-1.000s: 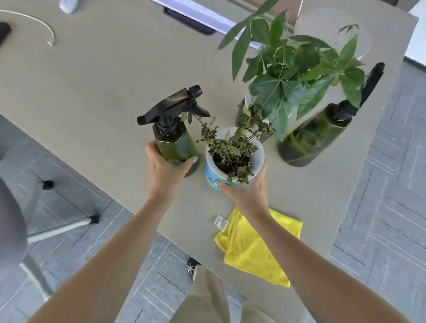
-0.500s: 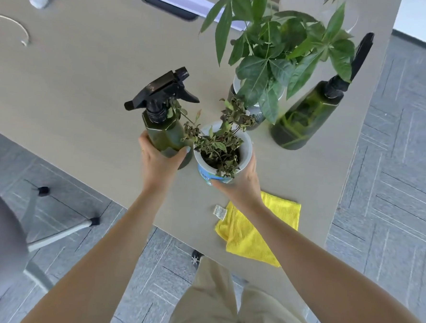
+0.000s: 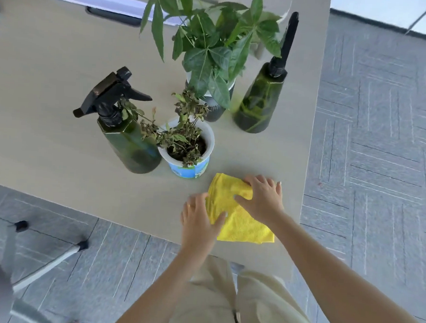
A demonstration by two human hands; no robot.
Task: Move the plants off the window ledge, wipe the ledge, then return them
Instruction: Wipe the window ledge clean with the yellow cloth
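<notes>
A folded yellow cloth (image 3: pixel 243 225) lies near the front edge of the beige table (image 3: pixel 50 76). My left hand (image 3: pixel 199 219) pinches its left edge, and my right hand (image 3: pixel 262 196) grips its far part. Just behind it stands a wilted plant in a white and blue pot (image 3: pixel 189 157). Left of that pot is a dark green spray bottle (image 3: pixel 126 136) with a black trigger. Further back stand a leafy green plant in a dark pot (image 3: pixel 213 61) and a second green spray bottle (image 3: pixel 263 97).
The table's right edge (image 3: pixel 314 117) drops to grey carpet tiles. A white flat object with a black handle (image 3: pixel 109 5) lies at the table's far side. A chair base (image 3: pixel 46 263) stands on the floor at lower left.
Both hands let go of the spray bottle and the wilted plant pot, which now stand on the table, and moved down to the yellow cloth and took hold of it.
</notes>
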